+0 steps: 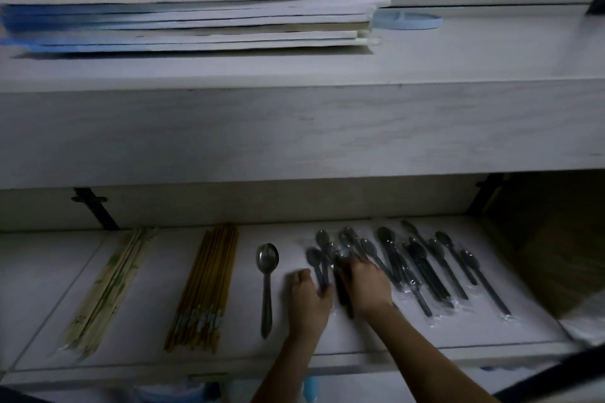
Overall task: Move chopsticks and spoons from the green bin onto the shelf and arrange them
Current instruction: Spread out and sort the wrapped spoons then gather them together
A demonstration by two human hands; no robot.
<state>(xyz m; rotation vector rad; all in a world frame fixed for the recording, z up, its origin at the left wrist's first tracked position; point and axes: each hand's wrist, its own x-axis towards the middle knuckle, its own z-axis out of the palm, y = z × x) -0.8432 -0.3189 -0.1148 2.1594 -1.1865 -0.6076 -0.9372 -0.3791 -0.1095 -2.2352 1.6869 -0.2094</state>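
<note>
Left hand [309, 299]: down on the shelf [370, 335], fingers against the handles of two wrapped spoons [422, 268]; too dim to tell whether curled round them or only pressing.
Right hand [368, 285]: just beside the left, fingers bent over the next spoons and a dark handle beneath; hold or push cannot be told.
Between the hands: a small cluster of spoon handles, apparently being gathered or squared up.
Beyond the right hand: the remaining wrapped spoons, fanned and overlapping, bowls away from the wrists.
Just outside the left hand: a lone metal spoon [266, 285], bowl away; further out wooden chopsticks [206, 288], then sleeved chopsticks [108, 291], both in tidy bundles.
Green bin: not in view.
Above the hands: an upper shelf carrying a paper stack [196, 0].
Handling, wrapped spoons: likely light, thin plastic, stiff enough but easily flicked; clear film probably slick, so prone to sliding over one another and over the smooth board.
Where to hold: best across the handles near mid-length, several at once, thumb on top and fingers under; loose film ends are a poor purchase.
Handling, metal spoon: heavier, rigid, stays put; pinch at the handle.
Risk: a sideways sweep could scatter the fan or nudge the metal spoon.
</note>
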